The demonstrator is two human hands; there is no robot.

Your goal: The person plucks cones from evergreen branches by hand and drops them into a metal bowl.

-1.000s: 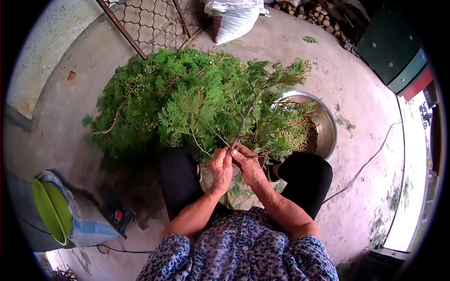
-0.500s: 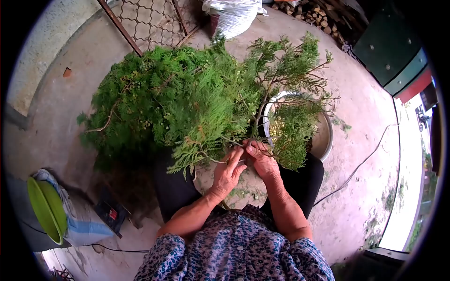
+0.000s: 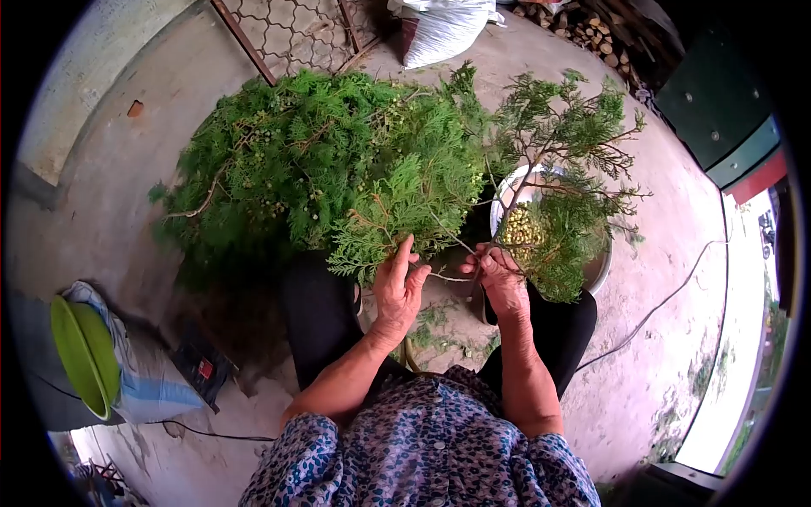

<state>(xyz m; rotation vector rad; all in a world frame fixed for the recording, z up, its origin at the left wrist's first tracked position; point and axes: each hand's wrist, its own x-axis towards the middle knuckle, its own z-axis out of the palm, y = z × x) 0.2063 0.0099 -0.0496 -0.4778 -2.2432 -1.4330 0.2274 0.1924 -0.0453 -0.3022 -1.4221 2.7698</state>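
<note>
My right hand [image 3: 504, 280] is closed around the woody stem of a cut evergreen branch [image 3: 528, 173], whose flat green sprays fan out up and to the right, partly over a basin. My left hand [image 3: 397, 294] is open, fingers stretched and thumb apart, beside a leafy side spray [image 3: 397, 207] and the end of a thin bare twig [image 3: 448, 277]. Below the held branch, the pale round basin [image 3: 606, 269] contains many small yellow-green cones [image 3: 522, 228]. Left of it lies a big heap of evergreen branches [image 3: 279, 160], dotted with small pale cones.
A lime-green plastic basin [image 3: 84, 355] leans beside a blue-and-white sack [image 3: 152, 397] at lower left. Behind the heap are a metal mesh frame [image 3: 283, 38], a white sack [image 3: 443, 34] and stacked firewood [image 3: 591, 34]. A cable [image 3: 655, 308] crosses the concrete floor at right.
My hands have drawn apart. The right one has moved slightly right with the branch, and the left has come away from the stem and opened. More cones show in the basin.
</note>
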